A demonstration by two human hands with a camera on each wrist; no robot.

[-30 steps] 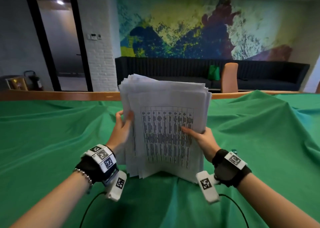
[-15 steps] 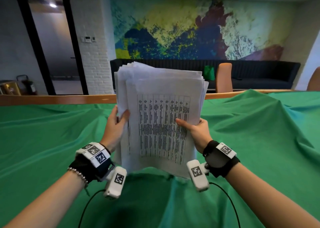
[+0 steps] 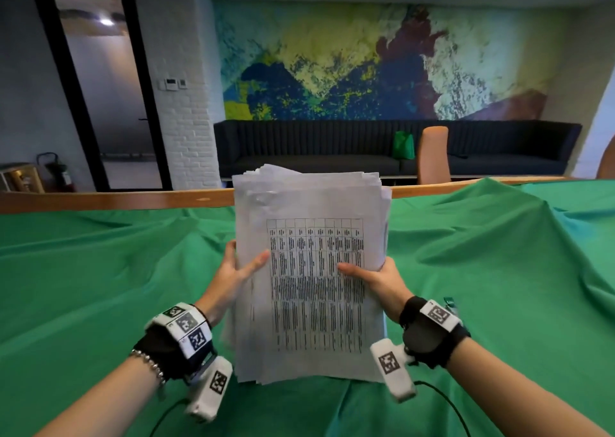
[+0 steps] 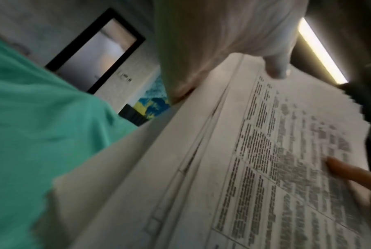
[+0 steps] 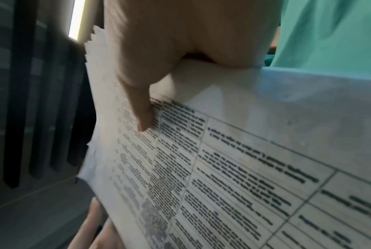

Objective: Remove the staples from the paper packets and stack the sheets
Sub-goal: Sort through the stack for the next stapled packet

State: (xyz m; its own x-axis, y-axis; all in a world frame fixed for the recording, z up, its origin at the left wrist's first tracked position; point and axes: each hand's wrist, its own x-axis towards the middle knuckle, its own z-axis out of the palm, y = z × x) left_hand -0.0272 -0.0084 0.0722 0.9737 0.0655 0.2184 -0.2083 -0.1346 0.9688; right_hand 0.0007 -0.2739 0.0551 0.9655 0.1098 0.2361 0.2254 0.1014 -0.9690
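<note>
I'm squaring the upright paper stack (image 3: 312,280), left hand (image 3: 233,272) and right hand (image 3: 376,278) pinching its sides; next I judge tapping its bottom edge on the surface (image 3: 100,270).

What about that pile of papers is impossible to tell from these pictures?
- Staples: none can be made out in the paper stack; too small in the head view, blurred in both wrist views.
- Printed table: unreadable, too small or blurred everywhere.
- Fingers behind the stack: hidden by the paper in the head view; only the thumbs of the left hand and right hand show in front.
- Sheet count: edges overlap.
</note>
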